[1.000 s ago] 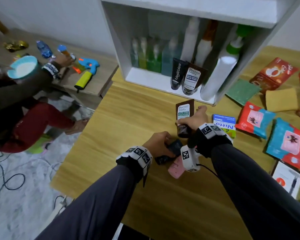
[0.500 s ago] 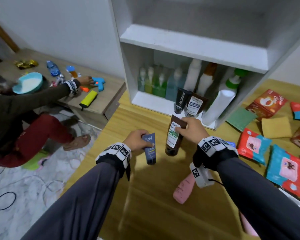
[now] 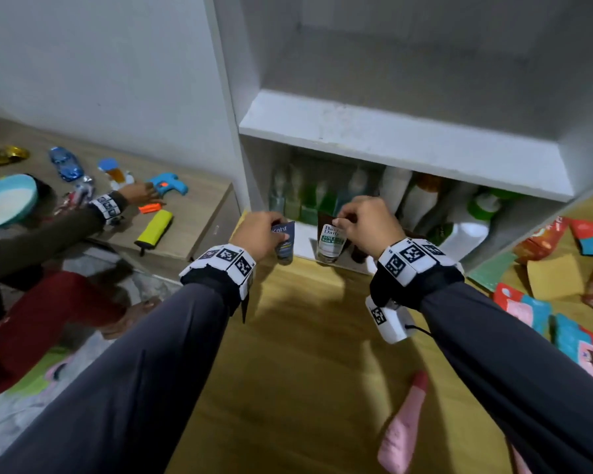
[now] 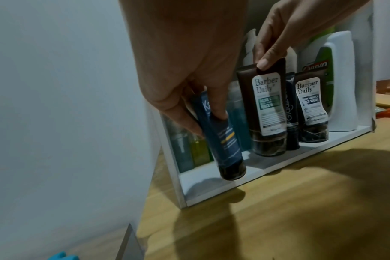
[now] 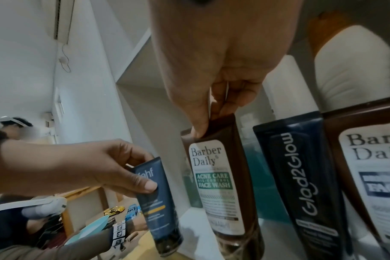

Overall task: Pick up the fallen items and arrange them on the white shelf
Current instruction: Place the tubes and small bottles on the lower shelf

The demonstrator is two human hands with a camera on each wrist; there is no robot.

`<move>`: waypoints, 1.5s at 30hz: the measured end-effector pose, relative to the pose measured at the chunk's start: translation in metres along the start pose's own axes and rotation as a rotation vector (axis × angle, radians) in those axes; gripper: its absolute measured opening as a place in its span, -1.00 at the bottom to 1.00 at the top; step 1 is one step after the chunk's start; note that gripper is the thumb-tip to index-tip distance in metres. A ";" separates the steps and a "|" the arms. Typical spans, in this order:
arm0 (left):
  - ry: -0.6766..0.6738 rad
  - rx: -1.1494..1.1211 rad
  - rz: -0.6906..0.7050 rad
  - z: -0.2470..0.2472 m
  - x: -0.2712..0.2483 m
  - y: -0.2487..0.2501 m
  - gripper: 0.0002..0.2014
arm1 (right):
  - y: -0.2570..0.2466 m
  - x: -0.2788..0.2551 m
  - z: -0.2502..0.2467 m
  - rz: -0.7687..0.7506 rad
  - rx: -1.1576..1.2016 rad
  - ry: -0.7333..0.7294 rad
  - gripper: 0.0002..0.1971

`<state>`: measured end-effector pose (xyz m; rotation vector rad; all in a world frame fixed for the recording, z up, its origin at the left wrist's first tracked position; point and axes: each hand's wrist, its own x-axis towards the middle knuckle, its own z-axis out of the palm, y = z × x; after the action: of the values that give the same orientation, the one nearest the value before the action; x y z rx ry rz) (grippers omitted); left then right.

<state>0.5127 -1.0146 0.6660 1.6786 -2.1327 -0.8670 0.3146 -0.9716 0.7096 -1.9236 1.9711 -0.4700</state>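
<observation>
My left hand (image 3: 271, 229) pinches a blue Kahf tube (image 3: 285, 246) near its top. The tube hangs cap down and tilted, just before the front edge of the white shelf (image 3: 391, 138). My right hand (image 3: 348, 218) pinches the top of a brown Barber Daily acne face wash tube (image 3: 331, 241), held upright with its cap low over the lower compartment's floor (image 4: 211, 181). In the left wrist view the blue tube (image 4: 223, 146) is left of the brown tube (image 4: 265, 112). The right wrist view shows the brown tube (image 5: 220, 184) beside a dark Glad2Glow tube (image 5: 301, 176).
Green and white bottles (image 3: 308, 203) fill the back of the lower compartment; a second Barber Daily tube (image 4: 309, 105) stands at the front. A pink tube (image 3: 401, 436) lies on the wooden table (image 3: 305, 336). Packets (image 3: 528, 309) cover its right. Another person's hand (image 3: 137, 193) reaches among toys at left.
Both hands have lifted the tubes off the table and carried them forward to the shelf's lower compartment. The view has tilted up toward the shelf.
</observation>
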 end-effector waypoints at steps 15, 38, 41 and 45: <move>-0.121 0.049 0.097 0.027 0.046 0.004 -0.72 | 0.002 0.016 0.012 0.129 -0.010 0.017 -0.83; -0.190 -0.037 0.164 0.036 0.064 0.018 -0.77 | 0.009 0.020 0.006 0.162 -0.096 0.019 -0.78; -0.188 -0.027 0.179 0.035 0.064 0.018 -0.79 | 0.010 0.020 0.005 0.188 -0.083 0.011 -0.77; -0.200 -0.012 0.194 0.033 0.063 0.018 -0.80 | 0.010 0.020 0.005 0.201 -0.067 -0.002 -0.79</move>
<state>0.4623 -1.0633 0.6430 1.4004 -2.3677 -1.0232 0.3080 -0.9909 0.7000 -1.7376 2.1761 -0.3512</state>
